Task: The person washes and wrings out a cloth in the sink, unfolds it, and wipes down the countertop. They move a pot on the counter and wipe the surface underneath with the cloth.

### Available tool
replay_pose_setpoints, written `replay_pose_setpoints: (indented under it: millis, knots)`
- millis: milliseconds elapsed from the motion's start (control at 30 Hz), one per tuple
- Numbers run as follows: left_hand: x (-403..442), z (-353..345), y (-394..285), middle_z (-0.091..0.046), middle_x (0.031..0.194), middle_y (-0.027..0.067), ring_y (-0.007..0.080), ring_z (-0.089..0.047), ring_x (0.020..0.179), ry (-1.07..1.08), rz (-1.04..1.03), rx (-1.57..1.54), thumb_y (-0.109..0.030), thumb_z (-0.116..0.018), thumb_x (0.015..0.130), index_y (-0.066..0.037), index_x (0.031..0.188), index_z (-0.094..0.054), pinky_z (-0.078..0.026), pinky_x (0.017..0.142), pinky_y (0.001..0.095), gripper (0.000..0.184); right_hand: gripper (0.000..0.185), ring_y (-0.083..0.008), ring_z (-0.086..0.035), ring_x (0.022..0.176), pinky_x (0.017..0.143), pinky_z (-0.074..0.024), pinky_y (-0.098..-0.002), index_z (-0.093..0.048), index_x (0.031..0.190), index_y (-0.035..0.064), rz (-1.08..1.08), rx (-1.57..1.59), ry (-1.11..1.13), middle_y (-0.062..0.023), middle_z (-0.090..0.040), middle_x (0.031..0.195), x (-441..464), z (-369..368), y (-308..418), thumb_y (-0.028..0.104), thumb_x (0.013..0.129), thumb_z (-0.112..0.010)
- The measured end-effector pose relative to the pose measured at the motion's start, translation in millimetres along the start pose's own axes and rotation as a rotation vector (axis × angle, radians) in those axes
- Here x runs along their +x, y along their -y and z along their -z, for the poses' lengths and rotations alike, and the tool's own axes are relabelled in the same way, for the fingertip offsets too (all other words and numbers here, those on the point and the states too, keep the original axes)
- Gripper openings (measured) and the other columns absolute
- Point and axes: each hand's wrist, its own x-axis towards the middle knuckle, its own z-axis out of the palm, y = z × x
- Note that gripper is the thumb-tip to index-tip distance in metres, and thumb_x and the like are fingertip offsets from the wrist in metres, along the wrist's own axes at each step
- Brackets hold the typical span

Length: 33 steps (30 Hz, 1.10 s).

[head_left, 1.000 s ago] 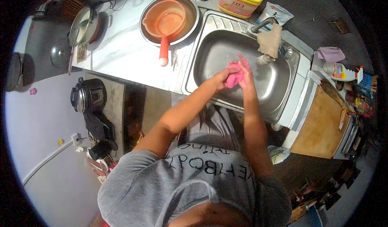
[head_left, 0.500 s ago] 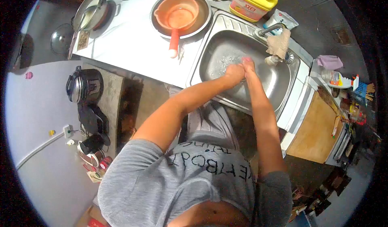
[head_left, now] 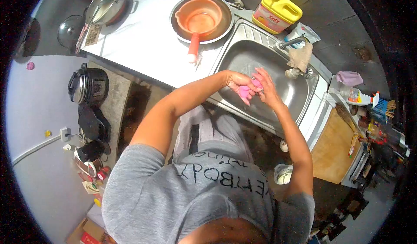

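Note:
Over the near part of the steel sink (head_left: pixel 236 48), my two hands meet around a small, soft-looking pink thing (head_left: pixel 244 91), perhaps a sponge or cloth. My left hand (head_left: pixel 238 80) grips it from the left with curled fingers. From the other side my right hand (head_left: pixel 270 92) presses on it, thumb bent across and the other fingers fairly straight. Fingers cover much of the pink thing, so its full shape is hidden. A grey faucet (head_left: pixel 294 41) with a beige cloth (head_left: pixel 300 56) draped on it stands at the sink's far right.
Left of the sink, an orange dipper (head_left: pixel 199 16) rests in a metal basin (head_left: pixel 226 24) on the white counter (head_left: pixel 143 40). A yellow detergent jug (head_left: pixel 278 14) stands behind the sink. A pan (head_left: pixel 106 9) sits at far left, a wooden board (head_left: pixel 334 150) at right.
My hands were clasped together deeper in the sink, above splashing water. They have come nearer to me and opened out somewhat, showing more of the pink thing. The splashing is no longer visible.

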Motion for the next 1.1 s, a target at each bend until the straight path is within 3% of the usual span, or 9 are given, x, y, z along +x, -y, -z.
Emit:
replay_pose_setpoints:
  millis: [200,400,533,567,700,867,933,1000,1100]
  knots:
    - [0.9,6.3,-14.3,-0.039,0.063,-0.0069,-0.0015,-0.029,0.043,0.251,0.064,-0.115,-0.02,-0.051,0.092,-0.014,0.089,-0.048,-0.017,0.032,0.0115,0.007,0.029,-0.0339,-0.053,0.101,0.082,-0.0454,-0.0412,-0.051,0.095,0.0055,0.065,-0.027,-0.088,-0.0142,-0.054,0.105,14.7,2.0,-10.2,0.003,0.068,-0.061]
    - [-3.4,-6.9,-24.3,-0.032,0.054,-0.009,0.0009,-0.028,0.041,-0.339,0.166,0.707,-0.024,-0.061,0.082,-0.016,0.082,-0.055,-0.02,0.033,0.0168,0.01,0.027,-0.0315,-0.06,0.075,0.06,-0.0471,-0.0404,-0.056,0.095,0.0082,0.024,-0.413,0.174,-0.0134,-0.058,0.083,23.7,-2.3,-16.0,0.012,0.068,-0.06]
    - [30.2,21.9,1.6,-0.064,0.069,0.014,0.0282,-0.062,0.06,-0.818,-0.146,1.63,-0.022,-0.061,0.07,-0.006,0.076,-0.063,-0.049,0.055,0.0403,0.018,0.016,-0.0351,-0.062,0.068,0.058,-0.0478,-0.0429,-0.063,0.081,0.0073,-0.156,-0.514,0.268,-0.0198,-0.061,0.074,29.3,-15.9,-12.5,0.016,0.07,-0.056]
    - [5.9,-21.5,-9.7,-0.066,0.087,0.0183,0.0337,-0.064,0.084,-0.871,-0.101,1.522,-0.016,-0.059,0.069,-0.005,0.086,-0.066,-0.05,0.074,0.0431,0.022,0.016,-0.0359,-0.062,0.068,0.059,-0.0484,-0.0441,-0.065,0.076,0.0063,-0.237,-0.533,0.313,-0.022,-0.062,0.074,29.1,-18.6,-12.5,0.017,0.07,-0.055]
    - [18.6,-5.1,4.9,-0.066,0.088,0.0155,0.0295,-0.066,0.08,-0.995,-0.084,1.745,-0.015,-0.057,0.074,-0.007,0.086,-0.066,-0.052,0.07,0.0403,0.016,0.022,-0.0365,-0.062,0.076,0.066,-0.0492,-0.0443,-0.066,0.073,0.004,-0.42,-0.442,0.378,-0.0244,-0.062,0.08,29.5,-29.8,-17.7,0.021,0.07,-0.053]
    - [21.1,10.8,10.5,-0.067,0.08,0.0148,0.0273,-0.067,0.071,-0.941,-0.29,2.078,-0.018,-0.052,0.079,-0.001,0.085,-0.062,-0.053,0.061,0.0394,0.02,0.024,-0.0326,-0.063,0.077,0.072,-0.0479,-0.0388,-0.063,0.085,0.001,-0.568,0.052,0.299,-0.0198,-0.064,0.075,11.7,-69.8,-54.7,0.017,0.07,-0.055]
    - [17.0,5.9,9.0,-0.067,0.075,0.0129,0.0267,-0.067,0.068,-0.825,-0.34,2.165,-0.021,-0.052,0.079,-0.003,0.089,-0.062,-0.053,0.059,0.0396,0.023,0.013,-0.0224,-0.057,0.055,0.053,-0.0456,-0.0347,-0.058,0.077,0.0027,-0.449,0.29,0.043,-0.0098,-0.058,0.058,0.0,-73.3,-45.5,0.012,0.069,-0.058]
    - [13.0,3.2,8.7,-0.066,0.069,0.0119,0.0261,-0.066,0.063,-0.776,-0.421,2.197,-0.023,-0.053,0.078,-0.005,0.088,-0.06,-0.052,0.054,0.0389,0.022,0.011,-0.0112,-0.039,0.039,0.037,-0.0318,-0.0274,-0.048,0.066,0.0095,-0.937,0.867,0.479,0.0006,-0.043,0.048,4.2,-43.8,-20.6,0.011,0.072,-0.058]
    - [14.9,5.9,8.0,-0.06,0.059,0.0085,0.0259,-0.063,0.052,-0.777,-0.669,2.263,-0.024,-0.053,0.076,-0.007,0.078,-0.055,-0.049,0.044,0.0379,0.017,0.024,-0.0043,-0.025,0.036,0.034,-0.0187,-0.0224,-0.039,0.062,0.0147,-0.957,1.11,0.462,0.0062,-0.032,0.046,2.1,-27.4,3.9,0.011,0.079,-0.056]
